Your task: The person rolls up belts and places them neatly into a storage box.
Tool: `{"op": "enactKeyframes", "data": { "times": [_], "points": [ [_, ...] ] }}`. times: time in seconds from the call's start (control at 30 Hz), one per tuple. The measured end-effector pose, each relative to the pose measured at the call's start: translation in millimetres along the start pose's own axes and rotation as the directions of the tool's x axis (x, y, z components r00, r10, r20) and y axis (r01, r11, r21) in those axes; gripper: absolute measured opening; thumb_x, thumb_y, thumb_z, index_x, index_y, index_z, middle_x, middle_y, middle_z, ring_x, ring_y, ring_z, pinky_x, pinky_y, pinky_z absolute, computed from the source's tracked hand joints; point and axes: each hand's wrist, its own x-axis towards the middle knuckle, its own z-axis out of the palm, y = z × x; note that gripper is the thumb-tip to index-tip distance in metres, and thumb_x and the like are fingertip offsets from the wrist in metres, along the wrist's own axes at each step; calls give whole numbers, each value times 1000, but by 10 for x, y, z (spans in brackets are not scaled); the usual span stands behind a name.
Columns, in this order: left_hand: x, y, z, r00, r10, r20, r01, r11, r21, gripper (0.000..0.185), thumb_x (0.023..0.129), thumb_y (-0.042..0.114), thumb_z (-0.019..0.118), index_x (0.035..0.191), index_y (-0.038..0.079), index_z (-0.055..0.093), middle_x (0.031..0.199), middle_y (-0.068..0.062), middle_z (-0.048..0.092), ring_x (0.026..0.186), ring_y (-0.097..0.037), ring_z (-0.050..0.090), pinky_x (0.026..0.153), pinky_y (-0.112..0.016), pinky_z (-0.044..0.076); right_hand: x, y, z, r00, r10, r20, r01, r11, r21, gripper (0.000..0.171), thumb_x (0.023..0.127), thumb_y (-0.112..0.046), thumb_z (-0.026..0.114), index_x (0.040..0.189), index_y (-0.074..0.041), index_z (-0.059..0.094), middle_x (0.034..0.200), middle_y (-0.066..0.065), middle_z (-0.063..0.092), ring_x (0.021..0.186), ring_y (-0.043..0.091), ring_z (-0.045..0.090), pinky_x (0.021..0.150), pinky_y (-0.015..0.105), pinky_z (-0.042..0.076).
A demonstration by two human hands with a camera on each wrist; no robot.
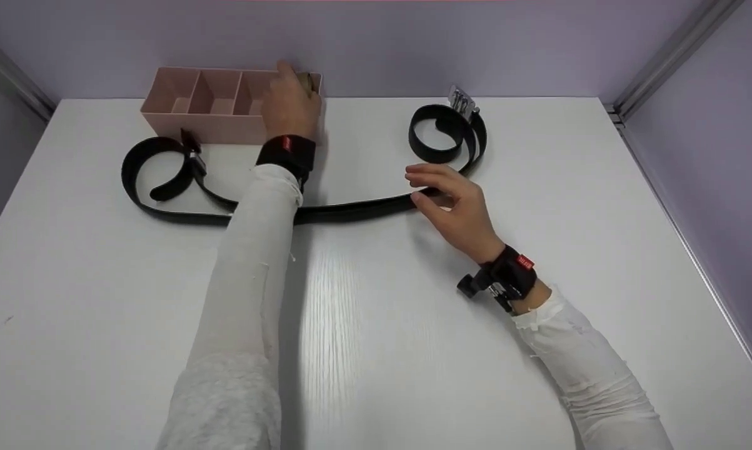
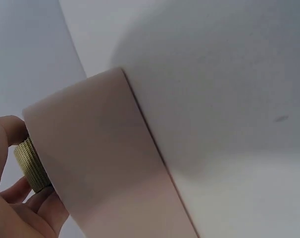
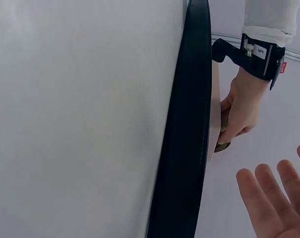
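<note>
A white table (image 1: 376, 350) carries a long black belt (image 1: 350, 209) that curls at both ends, and a pink divided box (image 1: 194, 103) stands at the back edge. The right hand (image 1: 454, 203) rests on the belt's middle with fingers straight and relaxed. The left hand (image 1: 290, 103) grips a small tan woven roll (image 2: 30, 163) at the box's right end.

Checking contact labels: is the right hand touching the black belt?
Cannot tell. In the head view the right hand's fingertips overlap the black belt, but no contact shows; the right wrist view shows straight fingers beside it.
</note>
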Motion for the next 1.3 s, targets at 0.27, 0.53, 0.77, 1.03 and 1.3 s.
{"op": "enactKeyframes", "data": {
  "times": [0.27,0.53,0.77,1.03,1.3],
  "points": [
    [-6,-9,57,998,-54,40,53,998,15,63,95,31,48,145,4,21,131,-13,55,105,-29,61,87,-42,49,-12,15,15,1000,2,31,-1,1000,-2,22,85,8,64,107,10,65,118,25,59,102,34,62,75,34,55],
    [-101,29,-48,996,-13,88,14,1000,-16,70,95,40,47,148,5,16,144,-12,39,120,-24,52,97,-35,44,-18,65,-11,1000,-7,20,7,1000,-5,22,85,9,63,107,7,67,117,25,59,101,35,62,74,35,56],
    [-402,131,-483,985,171,9,-170,985,-38,55,94,42,48,137,9,39,137,-9,40,115,-20,51,92,-31,44,58,149,-116,999,-34,1,34,998,-57,24,85,9,63,109,10,64,115,25,60,101,31,63,75,35,55],
    [-1149,45,-722,880,475,1,-472,876,-101,25,92,26,56,111,11,61,108,-3,59,91,-17,58,71,-31,47,32,520,-262,995,54,78,-30,958,-284,21,88,-7,68,109,-5,69,110,6,66,98,20,63,75,36,53],
    [-1553,-308,-434,812,521,262,-534,845,-25,13,87,20,67,99,15,68,92,0,61,79,-17,58,63,-36,48,10,611,-292,965,172,200,-54,870,-491,21,87,-20,69,107,-15,71,108,-2,66,104,17,60,90,39,45]
  ]
}}
